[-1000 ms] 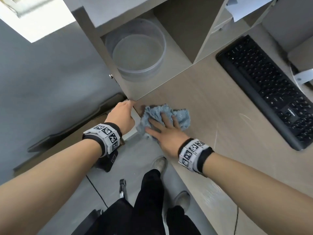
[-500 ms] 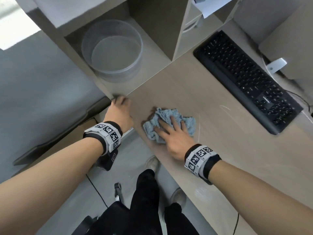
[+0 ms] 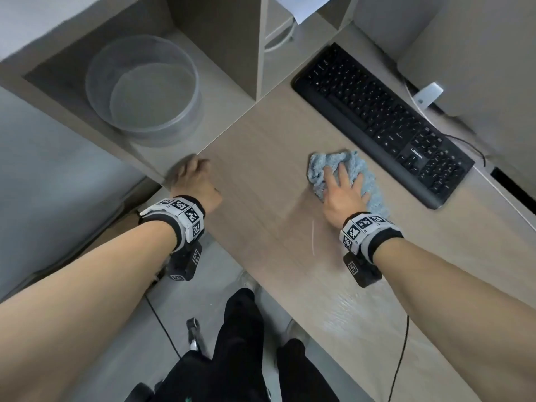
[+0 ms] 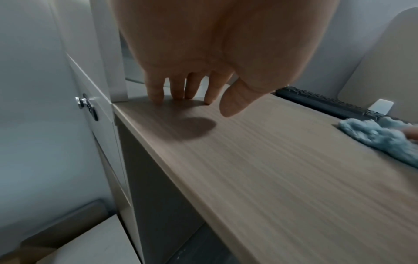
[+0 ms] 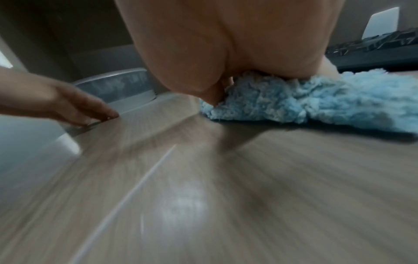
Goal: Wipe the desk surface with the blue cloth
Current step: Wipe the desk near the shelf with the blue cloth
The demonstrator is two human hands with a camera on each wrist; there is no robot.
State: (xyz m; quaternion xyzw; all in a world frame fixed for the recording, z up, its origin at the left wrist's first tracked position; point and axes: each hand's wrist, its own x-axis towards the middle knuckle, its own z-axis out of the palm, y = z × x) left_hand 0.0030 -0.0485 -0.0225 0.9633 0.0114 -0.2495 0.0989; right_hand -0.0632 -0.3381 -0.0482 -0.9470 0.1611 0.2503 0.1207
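A crumpled blue cloth (image 3: 362, 175) (image 5: 316, 101) (image 4: 380, 137) lies on the wood-grain desk (image 3: 261, 198) just in front of the keyboard. My right hand (image 3: 343, 184) presses flat on it with spread, straight fingers. My left hand (image 3: 191, 175) (image 4: 192, 92) rests its fingertips on the desk's left corner by the shelf unit, fingers fairly straight, holding nothing. In the right wrist view the left hand (image 5: 68, 105) shows at the left, touching the desk edge.
A black keyboard (image 3: 383, 120) lies at the back right, with a monitor foot (image 3: 429, 92) behind it. A clear round tub (image 3: 145, 88) sits in the open shelf at the left. A thin wet streak (image 3: 313, 236) marks the desk. My legs stand below the front edge.
My right hand has slid the cloth to the right and away from the desk's left corner toward the keyboard. The left hand stays at the corner.
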